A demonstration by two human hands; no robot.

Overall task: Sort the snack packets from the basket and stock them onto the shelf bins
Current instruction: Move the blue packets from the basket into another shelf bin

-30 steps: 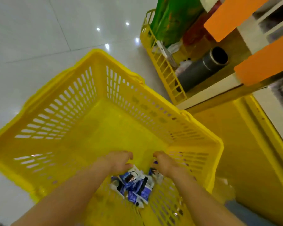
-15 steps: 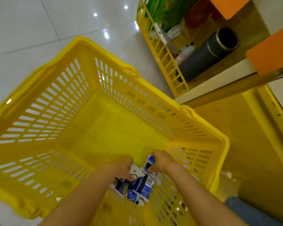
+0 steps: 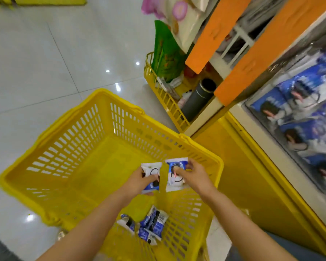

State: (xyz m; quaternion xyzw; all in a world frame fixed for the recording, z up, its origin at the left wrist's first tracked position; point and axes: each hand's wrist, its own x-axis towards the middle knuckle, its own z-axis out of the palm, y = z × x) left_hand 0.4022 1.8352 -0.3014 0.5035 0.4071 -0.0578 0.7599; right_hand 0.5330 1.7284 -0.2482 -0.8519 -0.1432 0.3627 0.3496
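Note:
A big yellow plastic basket [image 3: 68,153] stands on the white tiled floor below me. My left hand [image 3: 139,182] grips a blue-and-white snack packet [image 3: 151,173] above the basket's near right part. My right hand [image 3: 194,176] grips another blue-and-white snack packet [image 3: 176,169] right beside it. Several more of the same packets [image 3: 151,225] lie in a small heap on the basket's bottom at the near corner. To the right, a shelf bin [image 3: 299,117] holds rows of blue-and-white packets.
A second yellow basket [image 3: 166,102] at the shelf's foot holds a green bag [image 3: 166,53] and a dark tube [image 3: 198,98]. Orange price strips [image 3: 252,59] front the shelves. The yellow shelf base [image 3: 243,166] runs along the right.
Both hands have risen from the heap at the basket's bottom, each with a packet in it. The view has tilted up and right, so the shelf bin shows.

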